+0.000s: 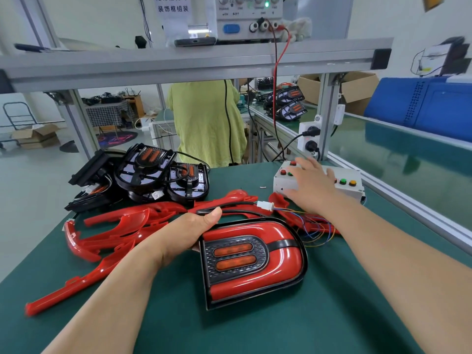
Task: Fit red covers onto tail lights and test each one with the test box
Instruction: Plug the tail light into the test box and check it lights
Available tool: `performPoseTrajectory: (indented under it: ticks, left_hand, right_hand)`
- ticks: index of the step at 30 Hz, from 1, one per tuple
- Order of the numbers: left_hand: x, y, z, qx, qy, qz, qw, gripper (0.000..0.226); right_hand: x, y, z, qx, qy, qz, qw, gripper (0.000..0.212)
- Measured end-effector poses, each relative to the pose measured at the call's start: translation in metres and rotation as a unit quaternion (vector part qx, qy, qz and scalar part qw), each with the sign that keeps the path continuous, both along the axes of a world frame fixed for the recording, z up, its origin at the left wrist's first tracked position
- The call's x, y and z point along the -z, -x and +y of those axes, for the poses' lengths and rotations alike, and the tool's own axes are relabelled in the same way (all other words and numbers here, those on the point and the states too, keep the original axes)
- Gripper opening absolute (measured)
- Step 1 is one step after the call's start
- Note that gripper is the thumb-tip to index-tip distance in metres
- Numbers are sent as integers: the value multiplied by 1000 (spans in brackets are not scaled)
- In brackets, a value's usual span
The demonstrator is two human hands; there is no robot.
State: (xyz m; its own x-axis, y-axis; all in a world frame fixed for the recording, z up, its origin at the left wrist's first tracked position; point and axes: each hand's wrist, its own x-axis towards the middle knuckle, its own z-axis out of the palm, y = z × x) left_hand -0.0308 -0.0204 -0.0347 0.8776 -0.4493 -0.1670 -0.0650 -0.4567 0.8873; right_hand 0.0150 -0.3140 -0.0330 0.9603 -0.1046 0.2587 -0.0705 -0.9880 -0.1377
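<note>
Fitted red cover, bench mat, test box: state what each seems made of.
Fitted red cover: glossy moulded plastic, likely; it carries bright streak highlights. Bench mat: matte green rubber or vinyl, showing no glare. Test box: white, dull finish; painted metal or plastic, cannot tell which.

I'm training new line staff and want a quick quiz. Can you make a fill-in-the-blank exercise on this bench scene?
1. The left hand grips a tail light that already wears its ____ cover.
2. The right hand reaches over the ____ and its coloured buttons.
3. The loose red covers lie on the green mat to the ____ of that tail light.

Missing words: red; test box; left.
</note>
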Motion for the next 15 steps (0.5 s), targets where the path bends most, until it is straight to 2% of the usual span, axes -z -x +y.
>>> performPoseTrajectory:
  ticks: [2,5,10,12,15]
  left_hand:
    - [0,0,0,2,-3,-5,1000,61]
    - [-1,0,-2,0,-5,-8,1000,60]
    - [-1,1,-1,0,-9,-9,1000,58]
    - [-1,1,-1,3,-13,-8,1000,59]
    - [0,0,0,10,-14,-1,1000,61]
  right_hand:
    - [-6,4,13,-49,-37,-44,997,46]
    - [-13,15,30,-68,-97,-4,993,36]
    - [-6,23,47,-45,-66,109,991,48]
    - [-2,25,52,-33,-65,114,991,43]
    - [2,27,55,-11,-75,88,993,25]
